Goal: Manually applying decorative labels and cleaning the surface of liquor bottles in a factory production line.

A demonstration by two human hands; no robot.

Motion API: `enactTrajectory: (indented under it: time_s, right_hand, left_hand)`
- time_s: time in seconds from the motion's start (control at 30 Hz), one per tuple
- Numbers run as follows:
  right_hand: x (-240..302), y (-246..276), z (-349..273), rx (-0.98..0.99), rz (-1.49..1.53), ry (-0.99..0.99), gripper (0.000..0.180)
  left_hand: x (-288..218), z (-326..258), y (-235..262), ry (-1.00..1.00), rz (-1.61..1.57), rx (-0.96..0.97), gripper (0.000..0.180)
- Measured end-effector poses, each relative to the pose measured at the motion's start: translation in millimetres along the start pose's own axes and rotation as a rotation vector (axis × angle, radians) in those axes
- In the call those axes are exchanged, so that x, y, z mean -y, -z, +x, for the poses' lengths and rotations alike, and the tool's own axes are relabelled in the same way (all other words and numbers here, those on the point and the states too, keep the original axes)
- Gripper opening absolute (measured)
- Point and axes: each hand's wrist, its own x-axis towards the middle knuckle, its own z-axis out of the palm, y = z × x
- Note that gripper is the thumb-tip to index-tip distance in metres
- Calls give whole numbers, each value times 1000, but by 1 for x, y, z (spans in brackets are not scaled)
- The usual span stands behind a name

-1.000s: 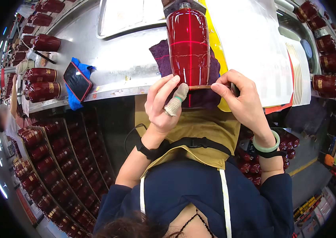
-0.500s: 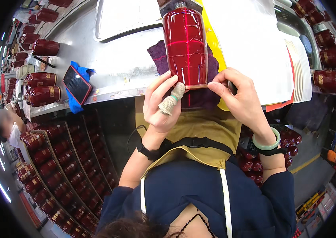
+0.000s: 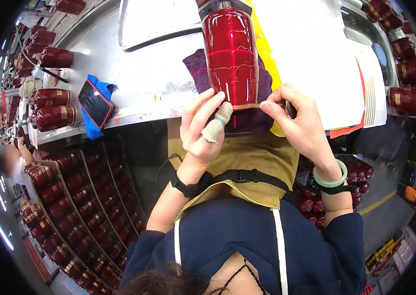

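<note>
— On the metal table (image 3: 144, 93), what's she holding?
— A red bottle (image 3: 231, 54) lying on a purple cloth (image 3: 203, 66). Her left hand (image 3: 202, 125) and right hand (image 3: 299, 123) pinch its near end, fingers closed on it.

Red bottle (image 3: 231, 54): glossy, translucent red, glass-like, smooth with thin pale lines across it and sharp highlights. Under it a purple cloth (image 3: 199, 73), matt, napped weave. Worktop (image 3: 144, 83): bare metal sheet, dull brushed sheen, scuffed. Left hand (image 3: 200, 129) thumb wears a knitted cot, beige, coarse ribbed fabric. Right hand (image 3: 300, 123) wrist carries a bangle (image 3: 333, 179), pale green, polished, stone-like. White sheets (image 3: 316, 54): matt paper, stacked edges visible. Phone (image 3: 95, 103): glossy black screen, on a blue cloth (image 3: 101, 88), soft matt. Apron (image 3: 247, 157): mustard woven fabric, matt. Dark red bottles (image 3: 53, 110) on the left: glossy lacquered finish with gold labels.
</note>
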Motion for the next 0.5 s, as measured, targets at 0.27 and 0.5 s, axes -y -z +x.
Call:
enactTrajectory:
  time_s: [0.27, 0.5]
  right_hand:
    - [0, -2, 4, -5, -4, -3, 24]
    - [-4, -4, 4, -17, -3, 12, 23]
  left_hand:
    - [-3, -1, 0, -16, 58, -8, 29]
    - [-14, 7, -3, -12, 76, 52, 38]
